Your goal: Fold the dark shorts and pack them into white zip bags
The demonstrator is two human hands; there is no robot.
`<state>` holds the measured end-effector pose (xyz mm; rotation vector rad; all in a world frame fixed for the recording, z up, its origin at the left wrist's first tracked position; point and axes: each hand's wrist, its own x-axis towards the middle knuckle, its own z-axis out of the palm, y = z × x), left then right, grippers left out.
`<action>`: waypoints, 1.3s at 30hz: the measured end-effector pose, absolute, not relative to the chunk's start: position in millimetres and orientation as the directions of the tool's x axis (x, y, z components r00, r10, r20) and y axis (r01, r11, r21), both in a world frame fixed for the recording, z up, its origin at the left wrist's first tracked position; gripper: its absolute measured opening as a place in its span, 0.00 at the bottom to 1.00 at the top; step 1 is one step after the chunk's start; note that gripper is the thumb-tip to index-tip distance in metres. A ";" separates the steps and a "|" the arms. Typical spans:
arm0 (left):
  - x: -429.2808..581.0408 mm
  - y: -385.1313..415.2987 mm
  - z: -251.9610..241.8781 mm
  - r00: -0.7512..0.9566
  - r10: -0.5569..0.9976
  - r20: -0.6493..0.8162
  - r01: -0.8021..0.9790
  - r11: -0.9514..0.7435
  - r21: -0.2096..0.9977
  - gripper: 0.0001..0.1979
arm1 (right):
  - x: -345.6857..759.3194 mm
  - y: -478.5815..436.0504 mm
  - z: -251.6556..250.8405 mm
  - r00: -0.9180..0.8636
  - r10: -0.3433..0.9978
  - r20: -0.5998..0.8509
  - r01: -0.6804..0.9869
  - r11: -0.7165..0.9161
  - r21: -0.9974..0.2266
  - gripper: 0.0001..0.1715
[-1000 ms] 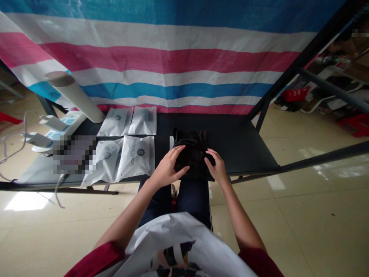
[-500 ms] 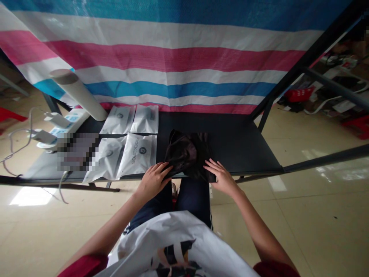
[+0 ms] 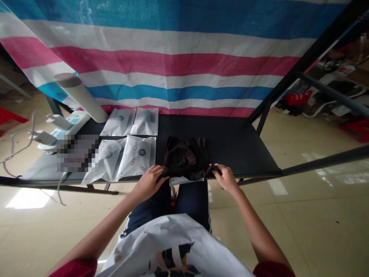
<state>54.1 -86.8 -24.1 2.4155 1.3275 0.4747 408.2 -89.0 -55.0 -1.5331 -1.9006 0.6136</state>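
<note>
between the left hand (image 3: pixel 150 182) and the right hand (image 3: pixel 226 179), each pinching a near corner of it, a dark cloth (image 3: pixel 187 157) lay rumpled on the bench (image 3: pixel 239 146), probably best smoothed by an even sideways pull, while just beyond the left hand a white packet (image 3: pixel 137 157) read "rockbros".

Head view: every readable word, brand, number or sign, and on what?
"ROCKBROS", sideways: front-right pouch; its round emblem is too small to read.
Too small or blurred: prints on front-left pouch, back-left pouch and back-right pouch; blue markings on power strip.
No readable numbers.
</note>
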 end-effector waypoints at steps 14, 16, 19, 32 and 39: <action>97.1 13.4 -33.3 0.108 0.994 0.035 0.923 -0.113 0.368 0.32 | 383.4 18.1 -44.0 0.195 0.981 0.011 0.823 -0.157 -0.546 0.33; 95.6 27.6 -40.8 0.086 0.996 -0.021 0.882 -0.066 0.466 0.35 | 382.6 32.9 -49.5 0.187 0.981 -0.052 0.778 -0.180 -0.602 0.36; 94.2 39.2 -47.5 0.087 0.995 -0.053 0.791 -0.036 0.611 0.24 | 382.2 48.0 -58.9 0.124 0.985 -0.119 0.613 -0.171 -0.771 0.25; 80.7 -18.4 -20.5 0.414 0.863 0.290 0.633 -0.502 0.589 0.13 | 408.1 -0.1 -76.5 -0.095 0.944 0.315 0.377 0.327 -0.866 0.08; 77.6 -35.5 -23.6 0.445 0.873 0.200 0.671 -0.473 0.571 0.10 | 409.8 -10.4 -61.3 -0.144 0.988 0.063 0.311 0.106 -0.944 0.20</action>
